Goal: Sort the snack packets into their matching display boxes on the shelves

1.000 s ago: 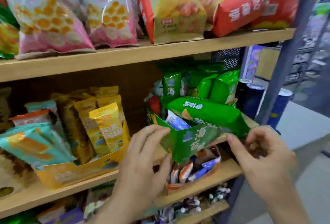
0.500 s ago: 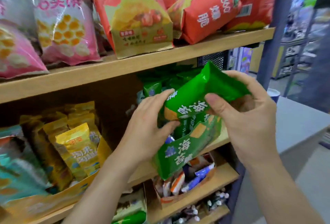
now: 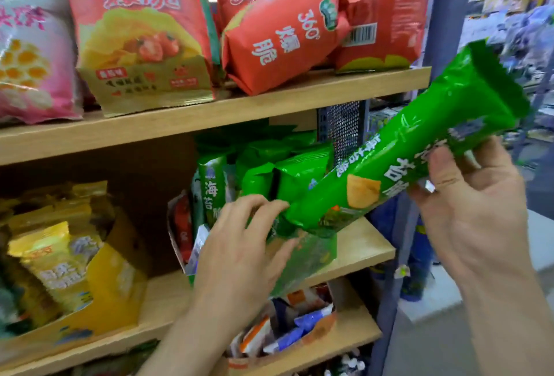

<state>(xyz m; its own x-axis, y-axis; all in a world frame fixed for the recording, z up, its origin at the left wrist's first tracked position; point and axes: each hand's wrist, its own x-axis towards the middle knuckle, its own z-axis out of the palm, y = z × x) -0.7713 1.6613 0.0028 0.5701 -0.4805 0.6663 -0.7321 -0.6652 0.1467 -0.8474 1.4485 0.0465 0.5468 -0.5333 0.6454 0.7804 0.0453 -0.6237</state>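
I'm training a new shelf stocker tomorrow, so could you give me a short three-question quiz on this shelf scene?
1. Multiple choice: which hand has its grip on the upper half of the long green packet? A left; B right; C neither.
2. True or false: the red bags sit on the shelf below the green display box.
3. Fill in: the neighbouring display box, left of the green one, is ___ in colour.
Key: 1 B, the right hand. 2 False, they sit on the shelf above it. 3 Yellow.
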